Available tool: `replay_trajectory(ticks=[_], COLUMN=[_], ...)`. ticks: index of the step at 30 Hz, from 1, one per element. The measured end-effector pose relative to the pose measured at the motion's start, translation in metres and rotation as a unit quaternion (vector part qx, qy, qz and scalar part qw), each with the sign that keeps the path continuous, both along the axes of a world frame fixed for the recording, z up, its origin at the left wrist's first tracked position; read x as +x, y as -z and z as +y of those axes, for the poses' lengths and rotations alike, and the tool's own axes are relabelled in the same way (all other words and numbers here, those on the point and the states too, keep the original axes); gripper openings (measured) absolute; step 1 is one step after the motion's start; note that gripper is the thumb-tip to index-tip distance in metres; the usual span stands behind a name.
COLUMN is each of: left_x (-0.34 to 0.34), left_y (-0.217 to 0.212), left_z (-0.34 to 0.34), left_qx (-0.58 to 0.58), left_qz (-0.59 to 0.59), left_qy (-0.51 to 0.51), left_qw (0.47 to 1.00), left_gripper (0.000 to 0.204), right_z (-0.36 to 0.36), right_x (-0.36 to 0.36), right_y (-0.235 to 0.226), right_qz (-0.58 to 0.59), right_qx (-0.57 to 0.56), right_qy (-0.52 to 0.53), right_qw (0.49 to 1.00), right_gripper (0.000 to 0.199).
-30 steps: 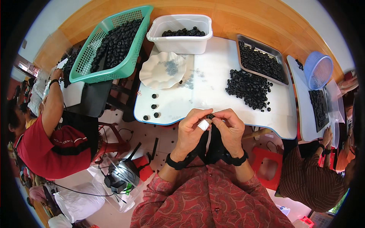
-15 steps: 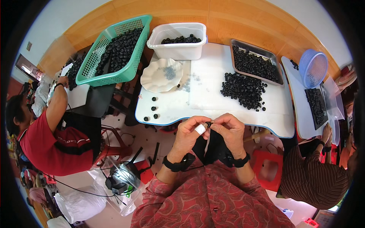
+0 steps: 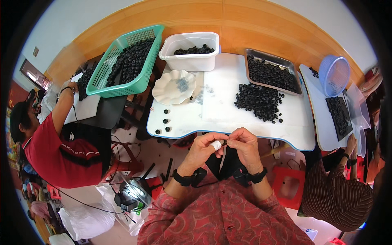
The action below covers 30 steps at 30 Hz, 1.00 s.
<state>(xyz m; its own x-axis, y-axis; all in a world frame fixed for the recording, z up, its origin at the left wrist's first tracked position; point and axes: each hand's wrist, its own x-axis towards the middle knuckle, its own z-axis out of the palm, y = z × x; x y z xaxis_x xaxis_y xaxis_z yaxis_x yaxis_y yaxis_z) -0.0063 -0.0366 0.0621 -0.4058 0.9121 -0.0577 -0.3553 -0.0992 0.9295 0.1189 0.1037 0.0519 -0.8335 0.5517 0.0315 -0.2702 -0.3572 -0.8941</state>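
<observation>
At the near edge of the white surface, left hand and right hand pinch one small black ring together; slipping grip risks dropping it. Ring pile at 1 o'clock.

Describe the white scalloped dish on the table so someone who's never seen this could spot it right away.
Start at the white table and look to its far left part, just in front of the white plastic tub. The dish sits there beside the green basket; it is the only wavy-edged shell-like container, holding tiny grey bits rather than black rings.
</observation>
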Motion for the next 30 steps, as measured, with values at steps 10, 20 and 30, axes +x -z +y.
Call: replay_trajectory(ticks=[10,20,30], left_x=[-0.059,-0.198,-0.152], left_y=[-0.013,-0.070,-0.026], left_z=[0.046,0.160,0.151], left_qx=[-0.094,0.057,-0.111], left_qz=[-0.028,-0.023,0.193], left_qy=[-0.113,-0.196,-0.117], left_qw=[0.989,0.979,0.968], left_gripper=[0.021,0.015,0.020], right_z=[0.007,0.013,0.020], right_x=[-0.003,0.003,0.004], right_y=[0.011,0.028,0.038], right_qz=[-0.098,-0.124,-0.165], right_qx=[0.028,0.028,0.048], right_qy=[0.058,0.065,0.100], right_qw=[0.993,0.990,0.980], right_gripper=[0.013,0.012,0.011])
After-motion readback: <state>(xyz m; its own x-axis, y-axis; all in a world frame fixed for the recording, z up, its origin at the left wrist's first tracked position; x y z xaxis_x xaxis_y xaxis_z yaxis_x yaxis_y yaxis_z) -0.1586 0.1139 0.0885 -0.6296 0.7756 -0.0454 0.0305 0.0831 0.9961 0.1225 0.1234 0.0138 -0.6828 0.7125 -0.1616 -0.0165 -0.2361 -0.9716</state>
